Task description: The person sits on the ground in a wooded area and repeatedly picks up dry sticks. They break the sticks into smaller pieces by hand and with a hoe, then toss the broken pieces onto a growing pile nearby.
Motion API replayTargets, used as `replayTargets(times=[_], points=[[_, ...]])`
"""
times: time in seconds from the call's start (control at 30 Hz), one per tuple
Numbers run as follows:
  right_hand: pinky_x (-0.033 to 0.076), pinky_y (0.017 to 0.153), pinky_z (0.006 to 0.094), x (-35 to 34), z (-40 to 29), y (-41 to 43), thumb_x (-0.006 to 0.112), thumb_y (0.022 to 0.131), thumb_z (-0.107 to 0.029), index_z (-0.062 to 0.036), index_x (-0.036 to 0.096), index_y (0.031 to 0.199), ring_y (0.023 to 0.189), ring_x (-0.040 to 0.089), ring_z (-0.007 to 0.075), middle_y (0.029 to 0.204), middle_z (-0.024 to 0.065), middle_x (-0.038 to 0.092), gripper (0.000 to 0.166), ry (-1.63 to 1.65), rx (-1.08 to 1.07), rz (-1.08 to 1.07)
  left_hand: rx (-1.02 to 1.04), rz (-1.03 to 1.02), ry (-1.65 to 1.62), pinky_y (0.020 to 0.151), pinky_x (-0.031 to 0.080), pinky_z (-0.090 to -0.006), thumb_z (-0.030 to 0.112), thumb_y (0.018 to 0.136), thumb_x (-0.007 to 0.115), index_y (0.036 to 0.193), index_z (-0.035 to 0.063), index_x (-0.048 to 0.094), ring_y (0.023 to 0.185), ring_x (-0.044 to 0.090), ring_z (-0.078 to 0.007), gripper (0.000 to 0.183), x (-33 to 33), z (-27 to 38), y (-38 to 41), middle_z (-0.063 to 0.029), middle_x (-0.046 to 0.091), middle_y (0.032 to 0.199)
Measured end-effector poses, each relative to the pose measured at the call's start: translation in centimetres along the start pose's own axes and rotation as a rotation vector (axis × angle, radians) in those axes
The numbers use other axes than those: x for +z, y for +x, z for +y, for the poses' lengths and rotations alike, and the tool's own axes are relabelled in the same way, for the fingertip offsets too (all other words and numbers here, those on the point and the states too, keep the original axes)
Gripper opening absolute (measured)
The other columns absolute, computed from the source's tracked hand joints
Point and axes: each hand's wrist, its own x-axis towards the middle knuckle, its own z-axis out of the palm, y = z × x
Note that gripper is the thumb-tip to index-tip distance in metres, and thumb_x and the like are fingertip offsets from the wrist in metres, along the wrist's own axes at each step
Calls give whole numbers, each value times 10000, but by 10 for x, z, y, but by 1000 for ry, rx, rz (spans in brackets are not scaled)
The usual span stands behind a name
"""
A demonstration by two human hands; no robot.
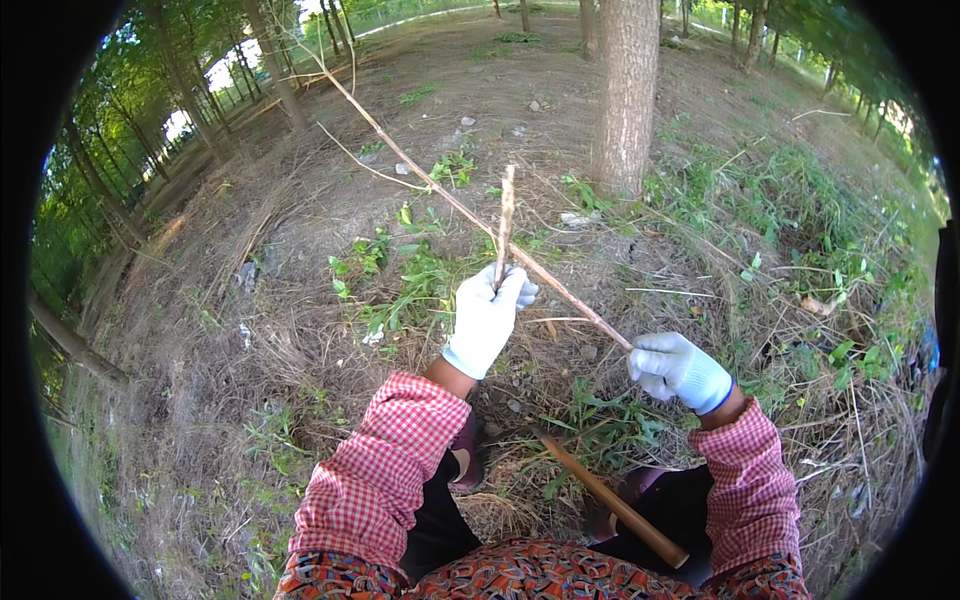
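Wearing a white glove, my left hand (487, 315) grips a short, pale stick (505, 217) that points up and away from me. My right hand (671, 367), gloved too, is closed around the near end of a long, thin branch (427, 176). This branch slants from my right hand up to the far left and forks into fine twigs at its far end. Stick and branch cross just beyond my left fingers; whether they touch I cannot tell. Between my feet, a wooden tool handle (615, 499) leans towards my right leg, its far end down among the weeds.
A thick tree trunk (628, 90) stands ahead, right of centre. Dry grass and low green weeds (409, 289) cover the ground. Thicker grass (787, 202) grows at the right, and more trees (274, 67) rise behind at the left. My shoes (466, 457) are close below my hands.
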Motion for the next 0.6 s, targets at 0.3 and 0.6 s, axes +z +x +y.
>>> replayTargets(times=[0.3, 0.6], points=[[329, 442, 220, -7, -4, 11, 594, 953, -278, -23, 612, 851, 500, 440, 51, 599, -30, 478, 275, -13, -116, 185, 97, -175, 193, 505, 412, -245, 137, 959, 564, 868, -11, 643, 531, 510, -75, 191, 68, 25, -56, -4, 577, 612], [484, 632, 414, -33, 23, 30, 619, 893, -260, -21, 652, 834, 690, 611, 367, 744, 200, 605, 249, -714, -523, 542, 281, -295, 375, 582, 482, -266, 108, 735, 831, 861, 2, 590, 629, 591, -98, 292, 80, 19, -70, -57, 663, 771]])
